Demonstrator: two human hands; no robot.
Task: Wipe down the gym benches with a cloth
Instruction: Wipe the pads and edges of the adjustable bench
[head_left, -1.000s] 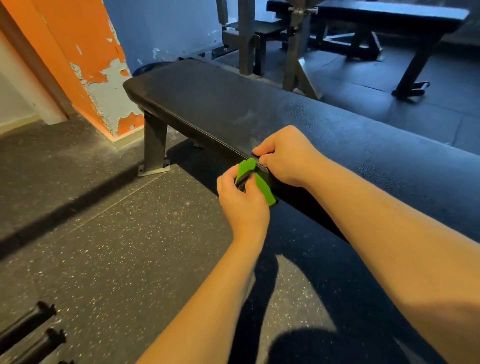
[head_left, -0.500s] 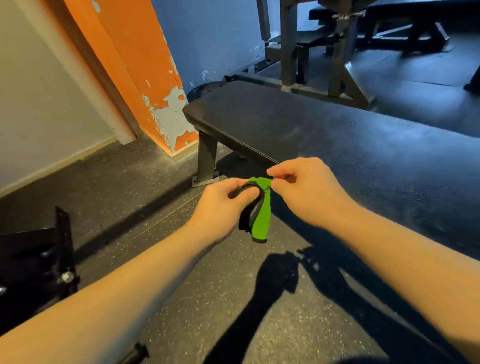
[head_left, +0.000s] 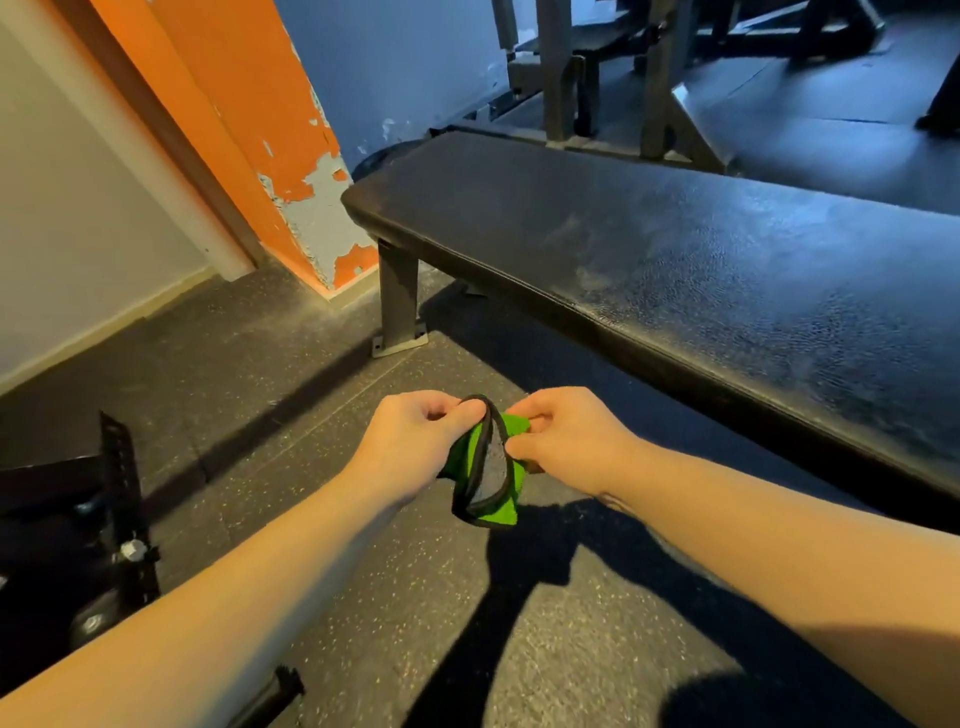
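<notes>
Head view: left hand (head_left: 415, 441) and right hand (head_left: 566, 439), fingers curled, pinch the green cloth (head_left: 488, 467) beside the bench (head_left: 675, 270).

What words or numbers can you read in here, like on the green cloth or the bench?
None. No word, number or logo can be read anywhere. The green cloth, held by the left hand and the right hand, shows no label; the black bench and the orange wall carry no writing.
</notes>
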